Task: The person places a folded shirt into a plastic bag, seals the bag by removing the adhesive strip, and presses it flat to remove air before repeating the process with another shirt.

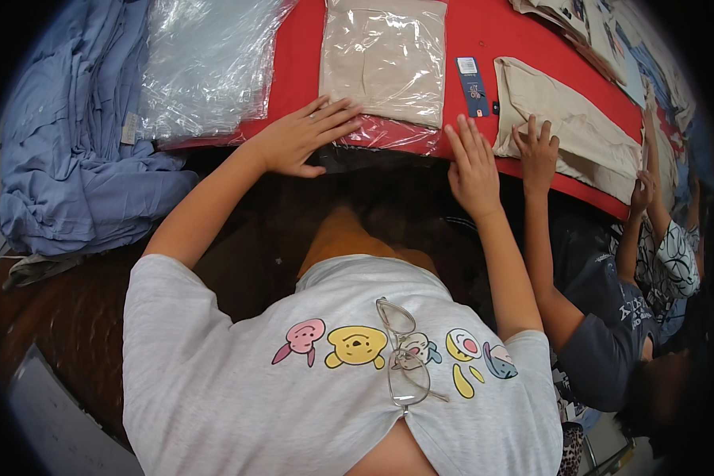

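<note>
In front of me a folded beige garment (pixel 381 59) lies flat inside a clear plastic bag (pixel 401 136), whose loose end reaches toward the table's near edge. My left hand (pixel 309 136) has its fingers stretched out, the tips at the bag's lower left corner. My right hand (pixel 476 170) lies with straight fingers at the table edge, just right of the bag's lower right corner. Neither hand grips anything. A dark blue hang tag (pixel 472 89) with a white label rests on the red cloth beyond my right fingertips.
A pile of clear plastic bags (pixel 206 67) lies to the left, next to heaped blue garments (pixel 79 135). On the right, a co-worker's hand (pixel 538 155) touches another folded beige garment (pixel 559 115) on the red tabletop (pixel 297 71). More garments (pixel 583 28) lie at the far right.
</note>
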The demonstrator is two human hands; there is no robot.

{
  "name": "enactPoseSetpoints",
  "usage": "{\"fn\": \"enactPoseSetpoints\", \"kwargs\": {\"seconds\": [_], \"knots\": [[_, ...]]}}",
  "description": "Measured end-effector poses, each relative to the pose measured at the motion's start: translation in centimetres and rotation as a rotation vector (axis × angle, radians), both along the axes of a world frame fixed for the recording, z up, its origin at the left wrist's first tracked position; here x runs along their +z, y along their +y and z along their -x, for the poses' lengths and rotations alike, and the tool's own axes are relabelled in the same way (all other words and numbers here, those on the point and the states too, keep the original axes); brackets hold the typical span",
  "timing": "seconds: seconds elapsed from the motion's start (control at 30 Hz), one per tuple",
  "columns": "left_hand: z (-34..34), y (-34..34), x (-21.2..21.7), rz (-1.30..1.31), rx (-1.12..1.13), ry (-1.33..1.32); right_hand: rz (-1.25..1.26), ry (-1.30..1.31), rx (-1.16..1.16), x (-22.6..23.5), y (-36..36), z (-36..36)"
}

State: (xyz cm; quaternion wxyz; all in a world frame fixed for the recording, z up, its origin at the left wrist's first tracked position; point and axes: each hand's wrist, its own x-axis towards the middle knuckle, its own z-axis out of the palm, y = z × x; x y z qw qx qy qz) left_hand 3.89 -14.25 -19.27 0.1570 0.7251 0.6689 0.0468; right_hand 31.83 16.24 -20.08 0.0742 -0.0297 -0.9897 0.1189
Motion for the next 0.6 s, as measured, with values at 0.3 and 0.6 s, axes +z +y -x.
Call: {"fn": "enactPoseSetpoints", "kwargs": {"seconds": [0.3, 0.6], "knots": [[-3.8, -0.7, -4.8, -0.391, 0.27, 0.144, -0.089, 0.04, 0.27, -2.6, -1.4, 4.7], [-4.5, 1.0, -2.1, -0.531, 0.633, -0.25, 0.467, 0.108, 0.068, -1.1, -0.3, 5.8]]}}
